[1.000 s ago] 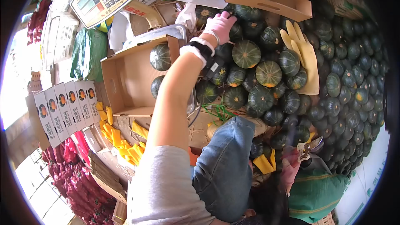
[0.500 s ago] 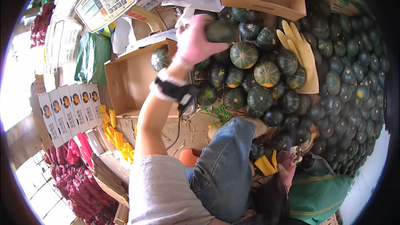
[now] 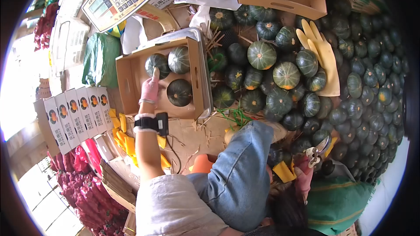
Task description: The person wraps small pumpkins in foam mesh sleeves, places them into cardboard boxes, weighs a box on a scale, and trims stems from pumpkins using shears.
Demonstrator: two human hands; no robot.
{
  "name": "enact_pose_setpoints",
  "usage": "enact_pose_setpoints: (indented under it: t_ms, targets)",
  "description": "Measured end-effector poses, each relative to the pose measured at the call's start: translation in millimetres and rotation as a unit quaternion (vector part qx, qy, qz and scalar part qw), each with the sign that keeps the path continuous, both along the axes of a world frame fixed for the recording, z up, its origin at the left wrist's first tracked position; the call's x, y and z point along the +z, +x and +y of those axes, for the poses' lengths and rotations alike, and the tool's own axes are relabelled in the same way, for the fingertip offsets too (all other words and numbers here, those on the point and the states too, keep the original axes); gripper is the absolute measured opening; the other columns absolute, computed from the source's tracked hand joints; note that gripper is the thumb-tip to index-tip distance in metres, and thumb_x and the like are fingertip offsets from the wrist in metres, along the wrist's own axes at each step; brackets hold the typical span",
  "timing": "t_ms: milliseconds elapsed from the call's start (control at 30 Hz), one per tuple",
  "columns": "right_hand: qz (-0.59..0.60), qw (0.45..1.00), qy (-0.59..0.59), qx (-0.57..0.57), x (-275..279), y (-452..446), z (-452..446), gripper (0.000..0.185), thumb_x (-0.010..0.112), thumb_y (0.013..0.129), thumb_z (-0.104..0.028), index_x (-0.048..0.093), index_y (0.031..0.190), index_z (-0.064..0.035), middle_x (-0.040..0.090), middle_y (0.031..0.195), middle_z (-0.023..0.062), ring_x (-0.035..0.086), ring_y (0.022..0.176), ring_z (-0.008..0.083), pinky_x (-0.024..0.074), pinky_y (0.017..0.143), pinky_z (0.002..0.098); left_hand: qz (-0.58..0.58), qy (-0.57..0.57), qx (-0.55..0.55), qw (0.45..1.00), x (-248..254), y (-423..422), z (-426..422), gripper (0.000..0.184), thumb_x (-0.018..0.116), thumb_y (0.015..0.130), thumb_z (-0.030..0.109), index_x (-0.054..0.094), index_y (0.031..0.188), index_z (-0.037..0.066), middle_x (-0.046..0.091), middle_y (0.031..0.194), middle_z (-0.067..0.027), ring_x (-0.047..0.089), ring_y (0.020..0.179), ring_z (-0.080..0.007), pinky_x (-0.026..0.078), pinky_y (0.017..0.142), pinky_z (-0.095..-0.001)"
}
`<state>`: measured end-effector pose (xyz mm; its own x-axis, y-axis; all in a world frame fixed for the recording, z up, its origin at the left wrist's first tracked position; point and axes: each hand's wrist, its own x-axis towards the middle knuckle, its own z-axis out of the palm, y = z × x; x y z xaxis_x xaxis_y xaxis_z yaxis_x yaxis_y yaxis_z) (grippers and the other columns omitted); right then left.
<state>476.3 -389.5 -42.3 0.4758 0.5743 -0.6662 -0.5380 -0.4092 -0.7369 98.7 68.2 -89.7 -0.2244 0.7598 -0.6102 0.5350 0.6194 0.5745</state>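
Observation:
My left hand [image 3: 150, 89], in a pink glove, reaches into an open cardboard box [image 3: 129, 83]. It grips the near side of a dark green squash [image 3: 157, 65], thumb on top; its other fingers are mostly hidden. Two more squashes lie in this box: a striped one [image 3: 179, 60] touching or close to the held one, and a darker one [image 3: 179, 92] nearer me. At the lower right, my right hand [image 3: 302, 177], also pink-gloved, is closed around metal scissors [image 3: 313, 157], whose blades point up and right.
Loose squashes [image 3: 280, 100] pile up right of the box, with a cream rubber glove [image 3: 321, 57] on them. A scale [image 3: 116, 1] stands beyond the box. Printed cartons [image 3: 76, 116] and yellow gloves [image 3: 127, 146] lie left. A green sack [image 3: 337, 203] sits at lower right.
My left hand has moved left and down from over the pile into the box with a squash. The scissors stay in my right hand. The view has shifted slightly.

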Motion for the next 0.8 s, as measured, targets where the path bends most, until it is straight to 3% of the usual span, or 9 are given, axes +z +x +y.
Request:
enact_pose_setpoints:
  t_ms: [33,100,167,200,300,367,433,500,800]
  targets:
    - [-0.001,1.0,0.009,0.012,-2,3,-4,0.059,0.073,0.067,-0.015,0.047,0.118,-0.0038,0.053,0.109,0.0053,0.051,0.102,0.0181,0.0404,0.091,0.0321,0.153,0.013,-0.095,0.984,21,21,-1,0.052,0.056,0.091,0.052,0.059,0.067,0.006,0.051,0.055,-0.0002,0.036,0.038,-0.0077,0.026,0.036,-0.0242]
    - [0.0,1.0,0.012,0.002,-4,3,-5,0.059,0.073,0.067,-0.014,0.048,0.119,-0.0037,0.053,0.11,0.0055,0.051,0.103,0.0185,0.0402,0.091,0.0324,0.107,0.125,-0.209,0.964,31,29,-6,0.045,0.053,0.094,0.045,0.061,0.077,0.005,0.049,0.053,0.0016,0.037,0.038,-0.0054,0.026,0.035,-0.0221]
    - [0.003,0.999,-0.004,-0.037,0,0,2,0.058,0.074,0.066,-0.013,0.049,0.117,-0.0037,0.054,0.11,0.0054,0.051,0.103,0.0183,0.0401,0.091,0.0322,-0.208,0.083,-0.056,0.973,83,101,-20,0.036,0.054,0.094,0.039,0.062,0.086,0.004,0.043,0.053,0.004,0.034,0.038,-0.0097,0.032,0.039,-0.0271]
    - [0.004,0.999,-0.009,-0.039,2,-1,9,0.057,0.075,0.066,-0.014,0.05,0.116,-0.0039,0.053,0.109,0.0049,0.051,0.101,0.0177,0.04,0.091,0.0318,-0.461,-0.011,0.0,0.887,77,118,-23,0.029,0.052,0.096,0.033,0.057,0.105,0.007,0.045,0.062,0.0041,0.038,0.044,-0.0074,0.033,0.041,-0.025]
    - [0.004,0.999,-0.013,-0.031,7,2,22,0.054,0.075,0.066,-0.015,0.051,0.113,-0.0042,0.052,0.106,0.0035,0.05,0.098,0.0162,0.04,0.089,0.0306,-0.487,-0.06,-0.209,0.846,74,216,-46,0.046,0.051,0.094,0.041,0.048,0.128,0.01,0.051,0.123,-0.0175,0.052,0.108,-0.0255,0.048,0.085,-0.0396]
    - [0.005,1.0,-0.015,-0.01,10,5,11,0.052,0.074,0.067,-0.013,0.051,0.113,-0.0042,0.052,0.104,0.0025,0.049,0.096,0.0154,0.0401,0.088,0.0297,-0.094,0.267,-0.66,0.696,8,237,-16,0.062,0.056,0.088,0.046,0.041,0.135,0.009,0.038,0.138,-0.0254,0.04,0.124,-0.0393,0.039,0.1,-0.0479]
    - [-0.002,1.0,-0.018,0.0,13,6,-3,0.052,0.073,0.067,-0.011,0.05,0.114,-0.0046,0.051,0.103,0.0015,0.049,0.095,0.0148,0.0403,0.087,0.0289,0.161,0.286,-0.587,0.74,-21,265,28,0.077,0.063,0.078,0.048,0.037,0.137,0.006,0.036,0.137,-0.0288,0.039,0.123,-0.0454,0.039,0.1,-0.05]
    - [-0.012,0.999,-0.044,-0.019,15,1,-12,0.053,0.071,0.068,-0.008,0.049,0.116,-0.0052,0.051,0.102,0.0007,0.049,0.094,0.0144,0.0404,0.086,0.0282,0.188,0.164,-0.431,0.867,-58,272,81,0.08,0.068,0.071,0.044,0.04,0.136,0.007,0.034,0.138,-0.0301,0.039,0.124,-0.0445,0.038,0.101,-0.0512]
    - [0.024,0.99,-0.113,-0.076,8,-11,-22,0.057,0.069,0.067,-0.002,0.046,0.119,-0.0069,0.048,0.102,-0.0015,0.047,0.095,0.0128,0.0398,0.088,0.0276,0.339,0.08,-0.435,0.831,-84,293,111,0.103,0.077,0.055,0.052,0.037,0.143,0.015,0.034,0.144,-0.0218,0.038,0.131,-0.0375,0.032,0.1,-0.0594]
